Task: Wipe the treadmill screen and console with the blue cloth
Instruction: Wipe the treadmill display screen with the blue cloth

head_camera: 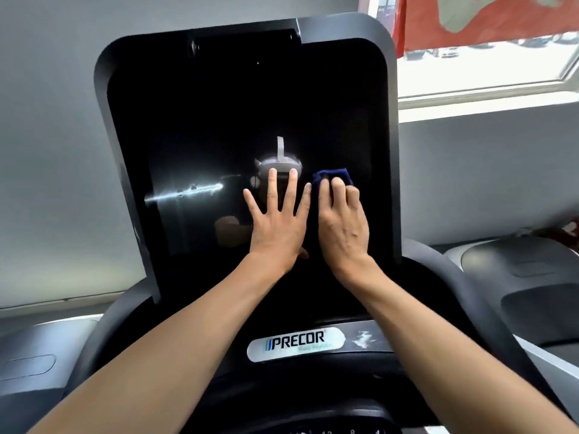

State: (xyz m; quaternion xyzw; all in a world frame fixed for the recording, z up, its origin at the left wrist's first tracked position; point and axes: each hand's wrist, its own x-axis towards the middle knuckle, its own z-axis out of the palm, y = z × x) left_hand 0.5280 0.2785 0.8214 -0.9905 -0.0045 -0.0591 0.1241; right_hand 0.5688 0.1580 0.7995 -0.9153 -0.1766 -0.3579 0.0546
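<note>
The treadmill's large black screen (225,126) fills the middle of the view, tilted back in its grey frame. My right hand (343,222) presses a small bunched blue cloth (333,176) against the glass right of centre; the cloth shows only above my fingers. My left hand (275,219) lies flat on the screen just beside it, fingers spread, holding nothing. A streaky smear (185,192) marks the glass at the left. Below the screen, the dark console (423,296) carries a silver Precor badge (296,343).
A second treadmill's grey console (517,277) stands at the right. A window (488,57) with a red cloth hanging in it is at the upper right. A pale wall runs behind. Whitish marks (363,338) sit on the strip right of the badge.
</note>
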